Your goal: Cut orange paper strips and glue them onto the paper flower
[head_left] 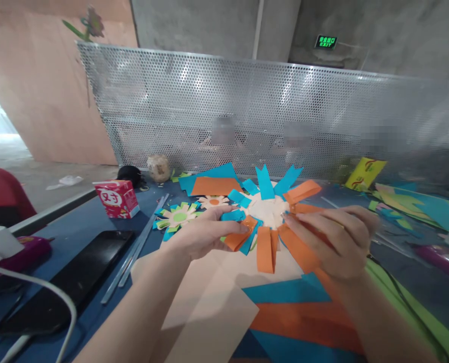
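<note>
A paper flower with a pale round centre and blue and orange strip petals is held up above the table. My left hand grips its lower left edge, the thumb lying over an orange petal. At the right edge, the fingertips of my right hand are pinched on the flower where orange strips meet the centre. Several orange petals are folded into loops. Below lie pale paper sheets, blue strips and a wide orange strip. Two smaller paper flowers, one with a green centre, lie behind my left hand.
On the left are a red box, a black phone with a white cable, and clear sticks. A perforated metal screen runs behind. A yellow packet and coloured paper sheets are at right.
</note>
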Demonstrator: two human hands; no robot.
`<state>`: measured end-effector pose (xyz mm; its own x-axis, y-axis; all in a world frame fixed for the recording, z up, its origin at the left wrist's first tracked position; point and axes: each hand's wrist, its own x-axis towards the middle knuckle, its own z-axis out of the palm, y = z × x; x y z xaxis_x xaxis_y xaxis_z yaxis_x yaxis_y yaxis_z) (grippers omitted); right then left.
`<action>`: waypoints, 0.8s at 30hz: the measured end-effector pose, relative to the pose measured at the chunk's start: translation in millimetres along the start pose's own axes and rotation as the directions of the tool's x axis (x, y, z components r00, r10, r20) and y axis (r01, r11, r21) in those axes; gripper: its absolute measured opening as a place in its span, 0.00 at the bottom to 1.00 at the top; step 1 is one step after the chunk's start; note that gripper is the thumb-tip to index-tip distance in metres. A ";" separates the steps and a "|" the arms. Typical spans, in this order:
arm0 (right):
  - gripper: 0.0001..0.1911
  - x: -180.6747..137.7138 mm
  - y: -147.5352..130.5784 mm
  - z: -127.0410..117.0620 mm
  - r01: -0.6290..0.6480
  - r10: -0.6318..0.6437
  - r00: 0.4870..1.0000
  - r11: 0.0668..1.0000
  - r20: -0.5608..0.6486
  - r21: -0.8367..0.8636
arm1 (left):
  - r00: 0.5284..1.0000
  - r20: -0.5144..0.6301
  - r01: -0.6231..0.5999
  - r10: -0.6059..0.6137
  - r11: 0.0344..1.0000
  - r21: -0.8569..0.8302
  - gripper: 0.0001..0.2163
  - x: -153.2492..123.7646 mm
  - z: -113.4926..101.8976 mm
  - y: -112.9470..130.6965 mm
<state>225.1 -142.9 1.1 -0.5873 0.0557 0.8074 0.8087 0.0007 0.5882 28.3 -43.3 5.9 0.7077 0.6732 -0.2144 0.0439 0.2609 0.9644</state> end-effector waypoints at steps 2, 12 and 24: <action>0.11 0.0 -0.3 -0.1 -0.002 0.002 1.000 1.000 0.010 0.002 | 1.000 -0.011 0.007 -0.007 1.000 -0.007 0.26 -0.1 0.4 0.0; 0.14 -7.8 1.1 1.5 -0.050 0.050 0.999 0.999 0.018 0.002 | 0.997 -0.073 -0.001 -0.003 0.999 -0.053 0.21 -1.8 1.9 0.8; 0.05 -22.5 5.1 20.6 -0.793 0.772 0.567 0.416 0.289 0.445 | 0.763 -0.153 -0.580 0.628 0.769 0.269 0.19 0.9 6.8 -0.2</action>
<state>243.1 -123.5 -15.0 0.3005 0.3203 0.8984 0.8166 0.4004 -0.4158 33.7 -47.4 6.6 0.4596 0.7832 0.4189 -0.1872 -0.3756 0.9077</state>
